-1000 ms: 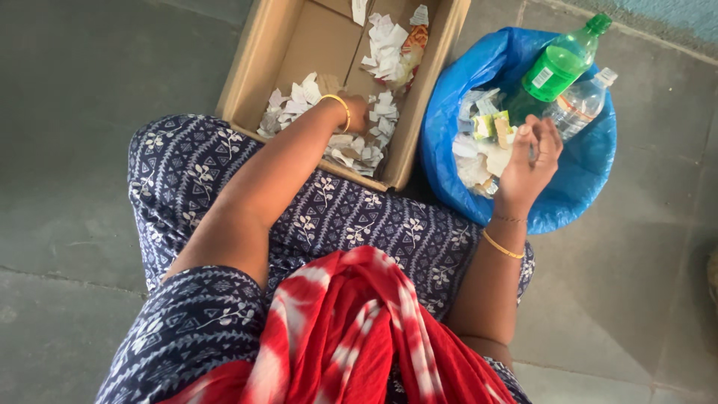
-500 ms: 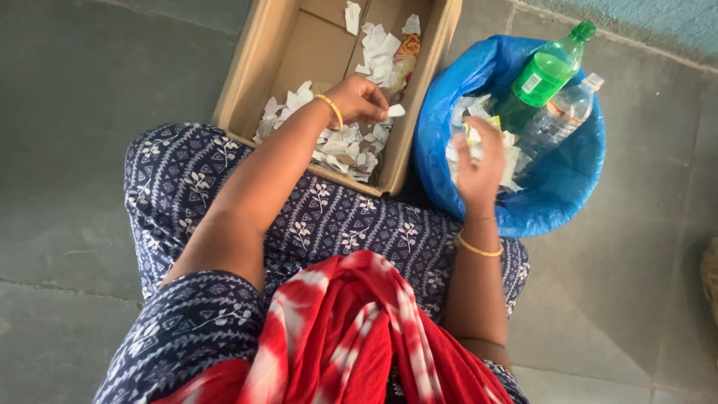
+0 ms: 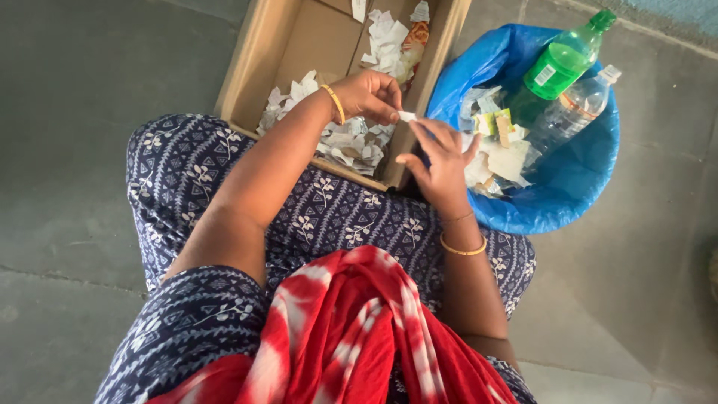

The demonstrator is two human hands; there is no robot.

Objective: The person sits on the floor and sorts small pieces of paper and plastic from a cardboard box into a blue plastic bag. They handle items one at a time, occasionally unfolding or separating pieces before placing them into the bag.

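Note:
My left hand (image 3: pixel 370 96) hovers over the right side of a cardboard box (image 3: pixel 258 67) and pinches a small white paper scrap (image 3: pixel 407 116). My right hand (image 3: pixel 441 155) is at the box's right wall, fingers spread, with its fingertips touching the same scrap. The box holds several torn white paper scraps (image 3: pixel 351 142) and an orange wrapper (image 3: pixel 416 35). Both wrists wear a gold bangle.
A blue-lined bin (image 3: pixel 576 194) to the right holds paper scraps, a green plastic bottle (image 3: pixel 557 67) and a clear plastic bottle (image 3: pixel 576 108). My lap in blue patterned cloth (image 3: pixel 336 217) and a red scarf (image 3: pixel 351 329) fill the foreground. Grey tiled floor (image 3: pixel 82 150) surrounds everything.
My left hand lifted a scrap out of the box and carried it right. My right hand came back from over the bin to the box edge and met the scrap.

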